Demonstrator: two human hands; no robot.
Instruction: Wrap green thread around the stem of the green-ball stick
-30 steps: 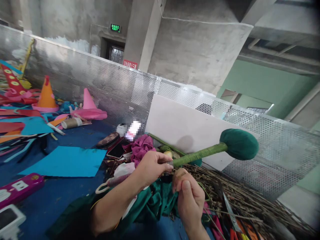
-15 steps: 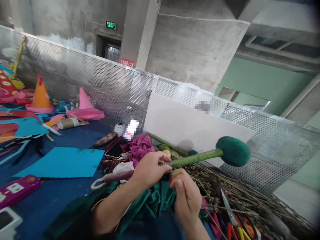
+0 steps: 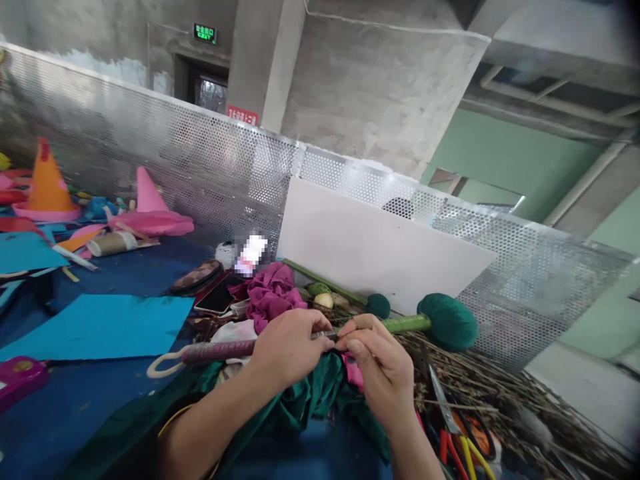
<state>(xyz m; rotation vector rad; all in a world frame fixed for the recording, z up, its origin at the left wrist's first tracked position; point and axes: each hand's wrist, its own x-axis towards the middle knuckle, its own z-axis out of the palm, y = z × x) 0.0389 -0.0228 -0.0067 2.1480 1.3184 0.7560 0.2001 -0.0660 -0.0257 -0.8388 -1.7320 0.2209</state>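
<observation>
A long wrapped stick (image 3: 410, 324) slants across the front of me, purple at its left part and green at its right. It has a dark green padded head (image 3: 449, 322) at one end and a pale cord loop (image 3: 163, 365) at the other. My left hand (image 3: 293, 343) is closed around its middle, where a greyish stretch shows. Thumb and fingers of my right hand (image 3: 377, 353) pinch at the stick just beside it; any thin strand between them is too small to make out. Dark green cloth (image 3: 313, 393) lies bunched beneath both hands.
Scissors with red and yellow handles (image 3: 453, 413) lie on dry stalks (image 3: 480, 387) at the right. Behind my hands are magenta cloth (image 3: 273, 293) and a phone (image 3: 220, 297). Blue sheet (image 3: 100, 327) and paper cones (image 3: 150, 200) occupy the left; a perforated metal panel (image 3: 200, 160) stands behind.
My right hand has come up from below the stick to its surface, beside my left hand. The padded head has dipped slightly. The whole view has shifted a little to the right.
</observation>
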